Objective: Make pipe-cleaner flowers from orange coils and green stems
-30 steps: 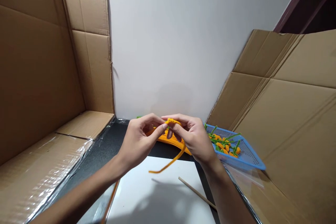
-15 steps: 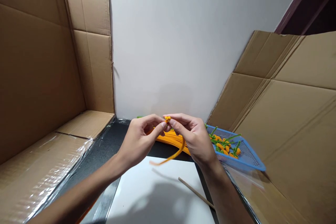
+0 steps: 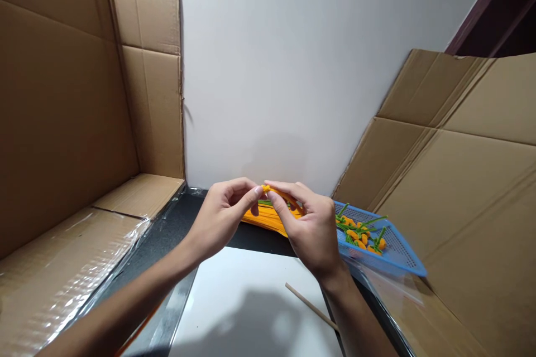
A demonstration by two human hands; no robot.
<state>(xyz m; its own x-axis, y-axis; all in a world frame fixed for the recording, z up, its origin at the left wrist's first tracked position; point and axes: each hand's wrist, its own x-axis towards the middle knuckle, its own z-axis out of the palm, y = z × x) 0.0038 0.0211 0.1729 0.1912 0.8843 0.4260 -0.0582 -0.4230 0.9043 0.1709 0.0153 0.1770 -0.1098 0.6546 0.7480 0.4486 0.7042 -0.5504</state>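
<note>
While left hand and right hand pinch an orange strip, white board (far edge nearest) leaves room below their fingers.

No Readable Writing

Letters, numbers, brands, labels and signs: none can be read, whether on the cardboard at the left, the cardboard at the right, the wall, the blue basket, the white sheet or the thin stick.

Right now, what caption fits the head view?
Both hands pinch an orange strip, orange strands beyond and a blue basket of orange-and-green pieces at right.
</note>
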